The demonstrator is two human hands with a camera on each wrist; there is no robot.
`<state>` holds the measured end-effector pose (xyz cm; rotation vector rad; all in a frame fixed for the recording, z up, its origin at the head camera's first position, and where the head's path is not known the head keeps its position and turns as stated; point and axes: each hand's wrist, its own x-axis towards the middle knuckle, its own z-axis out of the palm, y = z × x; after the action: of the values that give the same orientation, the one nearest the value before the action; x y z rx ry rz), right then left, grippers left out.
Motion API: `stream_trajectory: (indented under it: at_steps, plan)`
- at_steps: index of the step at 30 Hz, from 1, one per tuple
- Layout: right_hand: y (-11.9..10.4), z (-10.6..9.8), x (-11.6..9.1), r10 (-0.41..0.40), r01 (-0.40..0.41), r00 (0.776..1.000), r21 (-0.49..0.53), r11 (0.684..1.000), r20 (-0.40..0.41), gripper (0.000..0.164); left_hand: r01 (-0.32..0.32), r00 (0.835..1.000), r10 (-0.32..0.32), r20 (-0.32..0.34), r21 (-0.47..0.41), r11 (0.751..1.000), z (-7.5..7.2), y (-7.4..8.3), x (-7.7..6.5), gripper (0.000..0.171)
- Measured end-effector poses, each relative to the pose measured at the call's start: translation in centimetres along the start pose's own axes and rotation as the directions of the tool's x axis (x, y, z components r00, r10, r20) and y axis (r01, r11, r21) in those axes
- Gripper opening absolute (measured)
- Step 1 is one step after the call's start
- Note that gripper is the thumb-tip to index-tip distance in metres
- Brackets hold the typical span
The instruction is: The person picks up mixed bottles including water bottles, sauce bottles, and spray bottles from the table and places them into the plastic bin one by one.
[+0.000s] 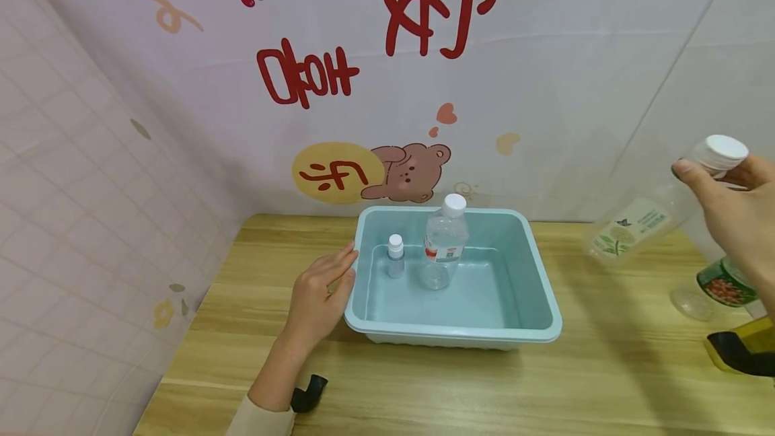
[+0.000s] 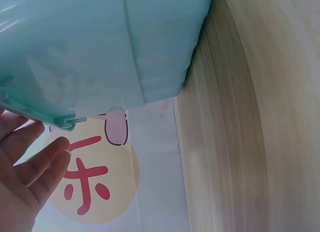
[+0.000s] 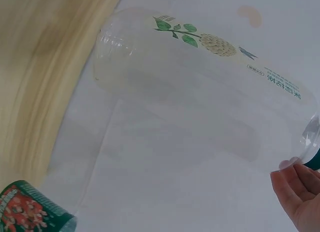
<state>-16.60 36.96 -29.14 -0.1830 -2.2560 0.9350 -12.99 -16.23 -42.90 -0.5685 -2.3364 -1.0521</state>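
A clear plastic bottle (image 1: 642, 221) with a white cap and a flower label hangs tilted above the table at the right. My right hand (image 1: 739, 204) grips it round the neck, just below the cap; the right wrist view shows fingertips at the neck of the bottle (image 3: 200, 87). Against the left rim of a light blue plastic basin (image 1: 454, 335) rests my left hand (image 1: 321, 295), its fingers extended along the edge. Inside the basin stand a larger clear bottle (image 1: 445, 247) and a small bottle (image 1: 395, 258), both white-capped.
Below the right hand, a clear bottle with a green and red label (image 1: 726, 282) lies on the wooden table (image 1: 605, 369). Yellow and black wrist gear (image 1: 739, 352) shows on the right wrist. A printed wall cloth (image 1: 545, 86) rises behind the table.
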Motion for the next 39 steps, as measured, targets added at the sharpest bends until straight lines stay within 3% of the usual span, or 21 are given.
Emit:
stream_trajectory:
  at_steps: [7, 11, 16, 25, 39]
  plan:
    - [-1.3, 0.0, 0.4, -0.064, 0.073, 0.992, 0.077, 0.994, -0.106, 0.036, -0.013, 1.0, 0.013, -0.004, 0.001, 1.0, 0.0, 0.0, 0.2, 0.033]
    - [-1.9, -0.1, 0.4, -0.076, 0.087, 0.987, 0.071, 0.994, -0.139, 0.03, -0.014, 1.0, 0.014, -0.007, -0.001, 1.0, -0.1, 0.0, 0.1, 0.033]
    - [-2.7, 0.0, 0.2, -0.114, 0.131, 0.974, 0.073, 0.989, -0.198, 0.034, -0.012, 1.0, 0.012, -0.002, -0.009, 1.0, -0.1, 0.0, -0.1, 0.033]
    - [-4.3, -0.6, 0.0, -0.005, 0.002, 0.989, -0.02, 1.0, -0.147, 0.034, -0.017, 1.0, 0.017, -0.007, -0.001, 1.0, -0.1, -0.2, 0.0, 0.034]
    - [-6.6, -0.9, -0.3, -0.019, 0.026, 0.994, 0.069, 0.997, -0.105, 0.024, -0.043, 0.999, 0.043, -0.021, -0.011, 0.999, -0.1, -0.2, 0.2, 0.032]
